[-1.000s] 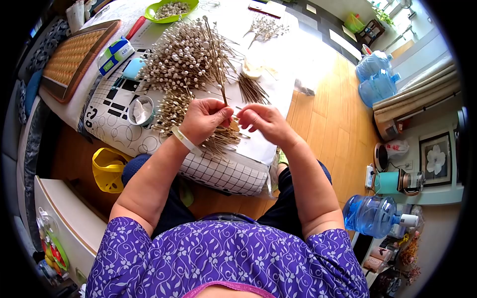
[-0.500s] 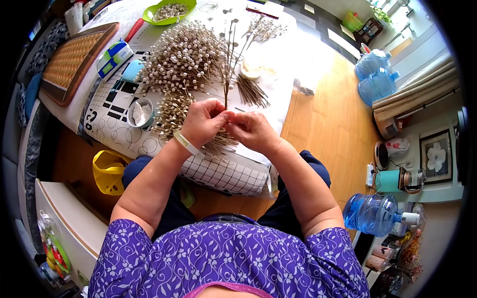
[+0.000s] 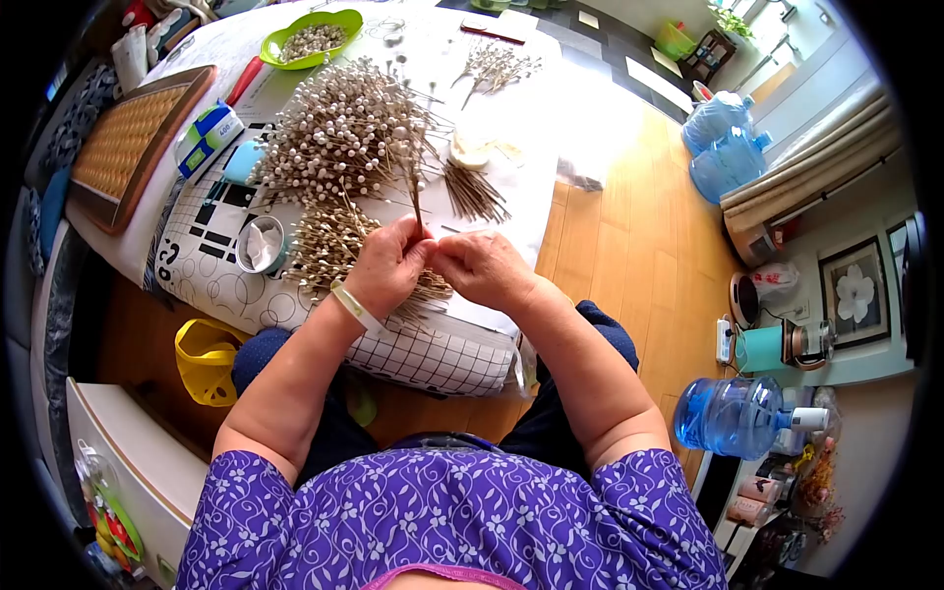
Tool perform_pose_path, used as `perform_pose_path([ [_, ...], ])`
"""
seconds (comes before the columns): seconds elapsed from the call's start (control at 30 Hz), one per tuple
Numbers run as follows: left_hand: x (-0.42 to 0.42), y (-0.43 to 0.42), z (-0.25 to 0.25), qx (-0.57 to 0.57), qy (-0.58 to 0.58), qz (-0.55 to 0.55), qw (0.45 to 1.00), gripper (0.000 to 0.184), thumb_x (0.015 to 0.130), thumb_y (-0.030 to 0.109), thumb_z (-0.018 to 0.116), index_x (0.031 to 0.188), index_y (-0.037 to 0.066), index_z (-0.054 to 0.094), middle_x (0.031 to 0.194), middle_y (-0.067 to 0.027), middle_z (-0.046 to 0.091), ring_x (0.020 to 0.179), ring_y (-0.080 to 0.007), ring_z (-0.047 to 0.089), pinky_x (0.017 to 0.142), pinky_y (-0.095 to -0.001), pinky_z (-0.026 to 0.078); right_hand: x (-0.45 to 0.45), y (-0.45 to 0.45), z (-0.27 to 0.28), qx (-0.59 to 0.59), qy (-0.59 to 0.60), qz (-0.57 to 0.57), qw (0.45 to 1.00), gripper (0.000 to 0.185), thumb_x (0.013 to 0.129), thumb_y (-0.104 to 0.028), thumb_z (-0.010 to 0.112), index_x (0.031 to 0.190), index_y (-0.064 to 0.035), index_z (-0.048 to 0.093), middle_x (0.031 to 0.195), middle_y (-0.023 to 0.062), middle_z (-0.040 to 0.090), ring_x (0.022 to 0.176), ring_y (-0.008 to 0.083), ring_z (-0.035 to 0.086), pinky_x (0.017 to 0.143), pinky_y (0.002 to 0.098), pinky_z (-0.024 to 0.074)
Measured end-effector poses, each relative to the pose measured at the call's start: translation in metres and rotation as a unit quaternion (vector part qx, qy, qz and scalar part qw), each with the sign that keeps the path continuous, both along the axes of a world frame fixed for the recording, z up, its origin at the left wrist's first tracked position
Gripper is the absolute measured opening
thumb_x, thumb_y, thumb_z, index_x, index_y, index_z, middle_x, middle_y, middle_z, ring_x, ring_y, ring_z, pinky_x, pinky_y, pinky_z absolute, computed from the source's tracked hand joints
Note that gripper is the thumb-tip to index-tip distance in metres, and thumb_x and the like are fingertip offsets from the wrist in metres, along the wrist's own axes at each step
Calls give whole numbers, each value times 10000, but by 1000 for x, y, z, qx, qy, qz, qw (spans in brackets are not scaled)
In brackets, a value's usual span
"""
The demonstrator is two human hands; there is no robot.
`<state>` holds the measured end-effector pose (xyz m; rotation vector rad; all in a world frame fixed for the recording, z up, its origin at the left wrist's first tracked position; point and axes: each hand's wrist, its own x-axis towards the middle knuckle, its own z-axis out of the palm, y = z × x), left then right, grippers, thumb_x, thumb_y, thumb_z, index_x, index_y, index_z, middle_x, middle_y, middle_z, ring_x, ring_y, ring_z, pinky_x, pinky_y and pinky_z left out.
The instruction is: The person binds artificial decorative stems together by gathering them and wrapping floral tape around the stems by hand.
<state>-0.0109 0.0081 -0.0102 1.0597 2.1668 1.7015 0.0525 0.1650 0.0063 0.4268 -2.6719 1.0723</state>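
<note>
My left hand (image 3: pixel 389 265) is closed around a small bunch of thin brown stems (image 3: pixel 417 205) that stand upright, with pale bead-like tips. Fingers pinched, my right hand (image 3: pixel 482 267) meets the left at the lower end of the bunch; what lies between its fingertips is hidden. Just beyond the hands spreads a big pile of white-beaded stems (image 3: pixel 334 138). A smaller pile of stems with cream tips (image 3: pixel 329 241) lies partly under my left forearm. To the right are a bundle of bare brown sticks (image 3: pixel 476 193) and a cream-coloured roll (image 3: pixel 466 153).
A green bowl (image 3: pixel 349 24) of loose beads stands at the back of the table. Left are a cup (image 3: pixel 243 258) with white pieces, a blue-green packet (image 3: pixel 208 138) and a woven mat (image 3: pixel 138 147). A small beaded spray (image 3: pixel 497 67) lies far right. A yellow bag (image 3: pixel 205 364) sits below.
The bunch of stems has tipped and shifted slightly left, with both hands still together at its lower end. The whole view has moved a little.
</note>
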Motion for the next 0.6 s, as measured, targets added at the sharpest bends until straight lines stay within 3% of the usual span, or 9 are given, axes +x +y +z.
perform_pose_path([
  [0.03, 0, 0, -1, 34, -51, -16, 998, 53, 817, 17, 540, 788, -17, 512, 646, -69, 555, 598, -102, 530, 528, -274, 441, 0, 1, 1, -18, -26, 27, 999, 147, 785, -189, 595, 770, -43, 612, 590, 116, 554, 516, 233, 532, 521, 315, 435],
  [0.07, 2, 0, -1, 51, -111, -44, 992, 28, 839, 8, 508, 817, -6, 497, 697, -44, 547, 609, -85, 519, 534, -236, 448, -1, 4, -1, -94, -84, 52, 991, 167, 810, -194, 585, 783, -34, 622, 603, 65, 583, 519, 146, 536, 506, 269, 432],
  [0.1, 4, 0, 3, 53, -110, -47, 991, 28, 839, 8, 508, 817, -6, 497, 697, -44, 547, 609, -85, 519, 534, -236, 448, -1, 6, -5, -93, -82, 49, 991, 167, 810, -194, 585, 783, -34, 622, 603, 65, 583, 519, 146, 536, 506, 269, 432],
  [0.17, 5, 1, 9, 55, -208, -67, 974, 9, 861, 7, 478, 853, 4, 478, 748, -29, 547, 623, -69, 517, 551, -199, 457, -3, 7, -10, -273, -233, 84, 930, 213, 828, -226, 558, 761, -36, 629, 599, 32, 577, 548, 107, 534, 522, 255, 439],
  [0.2, 4, -1, 9, 56, -228, -81, 969, 17, 872, 28, 478, 869, 19, 464, 759, -21, 539, 633, -63, 524, 557, -191, 460, -1, 6, -6, -314, -244, 89, 913, 244, 851, -217, 545, 740, -10, 612, 610, -2, 558, 550, 48, 478, 491, 209, 407],
  [0.33, 5, -1, 15, 106, -282, -81, 950, 30, 874, 46, 488, 864, 29, 465, 748, -19, 535, 627, -64, 530, 553, -197, 468, 5, 0, -7, -388, -194, 106, 895, 231, 866, -197, 528, 763, -5, 602, 637, 7, 575, 540, 53, 479, 480, 204, 400],
  [0.43, 4, -2, 12, 122, -285, -68, 948, 34, 872, 54, 495, 867, 36, 467, 752, -15, 536, 617, -69, 536, 546, -202, 474, 6, -3, -11, -485, -221, 88, 841, 205, 877, -196, 526, 795, -16, 579, 661, 15, 572, 551, 59, 487, 494, 203, 407],
  [0.57, -1, -7, 9, 150, -293, -79, 941, 48, 865, 58, 515, 861, 22, 483, 737, -18, 549, 616, -79, 551, 559, -205, 484, -3, 25, -8, -496, -145, 32, 856, 253, 887, -208, 494, 690, -51, 521, 591, 4, 502, 540, 75, 464, 494, 203, 386],
  [0.6, -2, -8, 11, 139, -277, -64, 949, 56, 860, 60, 525, 858, 14, 493, 733, -22, 554, 616, -81, 556, 562, -207, 488, -2, 34, -3, -449, -183, 15, 874, 237, 882, -191, 500, 708, -38, 545, 602, 7, 519, 554, 78, 479, 507, 205, 398],
])
